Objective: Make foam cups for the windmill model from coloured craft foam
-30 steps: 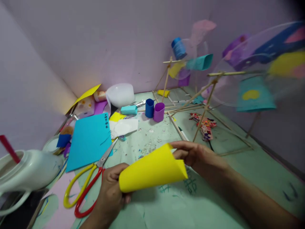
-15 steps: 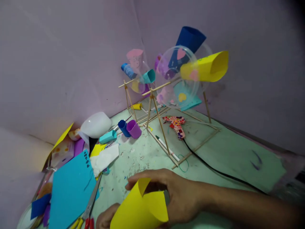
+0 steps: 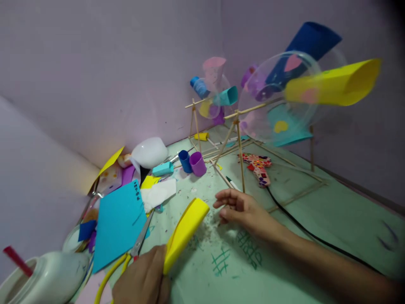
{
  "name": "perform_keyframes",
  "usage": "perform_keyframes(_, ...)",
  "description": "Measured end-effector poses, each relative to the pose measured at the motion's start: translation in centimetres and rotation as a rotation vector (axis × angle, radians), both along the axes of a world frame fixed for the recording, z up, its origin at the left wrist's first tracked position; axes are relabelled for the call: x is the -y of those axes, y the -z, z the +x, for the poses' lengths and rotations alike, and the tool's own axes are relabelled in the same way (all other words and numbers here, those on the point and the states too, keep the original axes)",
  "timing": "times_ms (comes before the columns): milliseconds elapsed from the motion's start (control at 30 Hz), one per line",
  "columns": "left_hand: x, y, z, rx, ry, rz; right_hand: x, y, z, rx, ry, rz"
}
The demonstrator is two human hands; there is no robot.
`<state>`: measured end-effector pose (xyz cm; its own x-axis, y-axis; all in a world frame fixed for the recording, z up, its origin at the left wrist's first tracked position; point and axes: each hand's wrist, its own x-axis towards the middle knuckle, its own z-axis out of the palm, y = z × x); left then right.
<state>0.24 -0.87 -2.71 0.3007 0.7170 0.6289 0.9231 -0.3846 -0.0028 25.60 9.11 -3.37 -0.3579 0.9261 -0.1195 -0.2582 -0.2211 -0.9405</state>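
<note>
My left hand, at the bottom of the head view, grips the lower end of a folded-over yellow paper tube that tilts up to the right. To the right of the paper is my right hand, its fingers loosely curled and apart, with nothing in it. It hovers near the green-tipped marker and the front leg of a stick frame. Beside my left hand lie scissors, their handles partly covered by it. A patterned glue gun with a black cord rests beyond my right hand.
Two stick frames hold clear plastic wheels with coloured paper cups. Small blue and purple paper tubes stand mid-table. At left are a blue sheet, a white bottle and a white jar. Walls bound the table behind.
My right hand has come off the yellow paper and moved right. The paper, an open curl before, is now pressed flatter in my left hand. The view has shifted left.
</note>
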Motion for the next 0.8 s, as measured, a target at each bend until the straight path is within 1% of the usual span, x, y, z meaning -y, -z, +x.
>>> perform_keyframes(67,-0.7,0.1,1.3,-0.136,0.073,0.207,0.4,-0.3,-0.2,0.127,0.085,0.104)
perform_keyframes(133,-1.3,0.0,2.5,-0.188,0.156,0.353,0.9,-0.6,-0.3,0.280,0.241,0.309)
perform_keyframes(200,-1.6,-0.1,3.3,-0.219,0.186,0.348,1.4,-0.8,-0.2,0.395,0.371,0.536)
perform_keyframes(267,-1.5,-0.2,3.6,-0.223,0.192,0.323,1.6,-0.7,-0.1,0.461,0.415,0.751)
perform_keyframes(300,-1.3,-0.1,3.6,-0.218,0.192,0.319,1.7,-0.7,-0.1,0.478,0.413,0.859)
perform_keyframes(367,-1.0,0.1,3.7,-0.218,0.195,0.314,1.8,-0.7,-0.3,0.497,0.332,1.068)
perform_keyframes(433,-0.8,0.3,3.8,-0.228,0.193,0.310,2.2,-0.8,-0.9,0.512,0.181,1.243)
perform_keyframes(500,-0.7,0.4,3.9,-0.237,0.192,0.303,2.6,-0.9,-1.7,0.541,0.034,1.360)
perform_keyframes(533,-0.6,0.4,4.0,-0.236,0.193,0.298,2.9,-0.9,-2.1,0.562,-0.014,1.399)
perform_keyframes(600,-0.6,0.2,4.1,-0.221,0.195,0.298,3.1,-0.7,-2.9,0.603,-0.050,1.457)
perform_keyframes(700,-0.6,-0.2,4.0,-0.207,0.204,0.297,3.2,-0.1,-3.4,0.624,-0.037,1.509)
perform_keyframes(800,-0.5,-0.4,4.0,-0.196,0.219,0.292,3.1,0.2,-3.5,0.585,-0.019,1.538)
